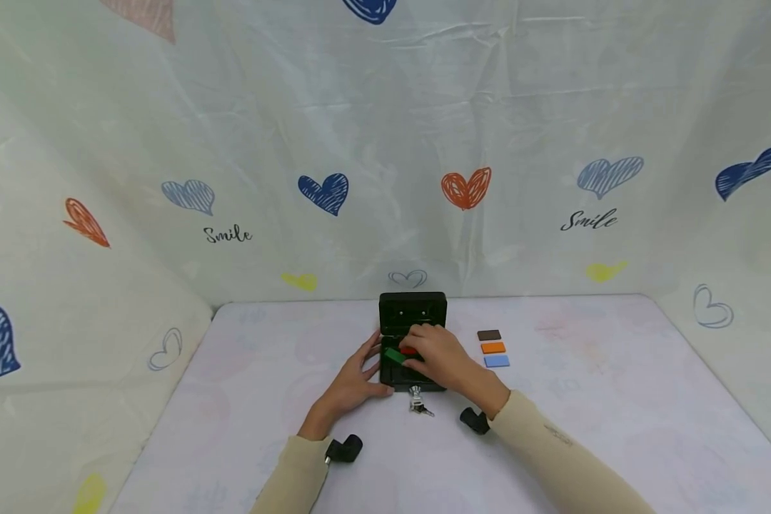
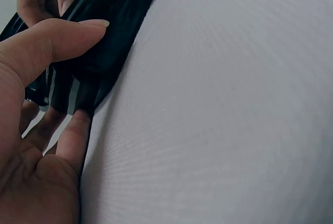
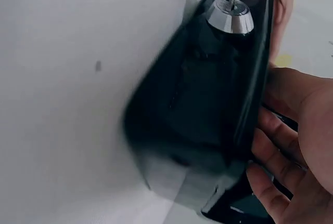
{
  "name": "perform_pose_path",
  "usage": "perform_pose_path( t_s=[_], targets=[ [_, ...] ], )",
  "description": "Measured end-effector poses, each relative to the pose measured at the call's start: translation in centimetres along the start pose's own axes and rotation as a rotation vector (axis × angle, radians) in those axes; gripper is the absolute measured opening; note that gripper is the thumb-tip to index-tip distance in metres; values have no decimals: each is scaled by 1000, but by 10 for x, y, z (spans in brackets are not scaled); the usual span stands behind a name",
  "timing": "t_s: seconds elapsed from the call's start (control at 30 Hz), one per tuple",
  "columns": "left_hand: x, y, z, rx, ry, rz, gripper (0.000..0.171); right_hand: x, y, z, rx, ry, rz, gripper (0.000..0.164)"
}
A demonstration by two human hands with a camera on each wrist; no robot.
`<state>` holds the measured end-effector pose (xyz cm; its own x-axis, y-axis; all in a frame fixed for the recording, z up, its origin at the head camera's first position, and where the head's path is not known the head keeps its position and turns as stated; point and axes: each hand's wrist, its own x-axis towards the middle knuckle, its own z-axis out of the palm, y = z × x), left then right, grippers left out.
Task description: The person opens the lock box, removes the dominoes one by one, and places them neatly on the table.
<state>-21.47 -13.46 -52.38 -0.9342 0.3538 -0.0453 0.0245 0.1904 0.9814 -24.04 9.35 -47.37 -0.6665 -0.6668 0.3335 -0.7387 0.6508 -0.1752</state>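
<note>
Left hand (image 1: 358, 375) lying spread, right hand (image 1: 442, 355) arching

The left forearm (image 1: 292, 471) and right forearm (image 1: 562, 457) are slanting inward, bare at the wrists. The left fingers (image 1: 368, 348) are standing apart and nearly straight, the left thumb (image 2: 57, 39) pointing away from them. The right hand is facing palm down, its fingers bending toward its thumb.

wide head view from above, forward-down; 2 low wrist close-ups, both on the black box front (image 3: 197, 94)

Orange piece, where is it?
In the head view, the orange piece lies on the table right of the open black box, between the brown piece and the blue piece.
</note>
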Motion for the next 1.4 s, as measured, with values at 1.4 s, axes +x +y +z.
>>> perform_pose_path(
  t_s=[1.4],
  targets=[
    [0, -1, 1, -30, 12, -13, 117, 27, -25, 28, -181, -69, 111, 21]
  ],
)
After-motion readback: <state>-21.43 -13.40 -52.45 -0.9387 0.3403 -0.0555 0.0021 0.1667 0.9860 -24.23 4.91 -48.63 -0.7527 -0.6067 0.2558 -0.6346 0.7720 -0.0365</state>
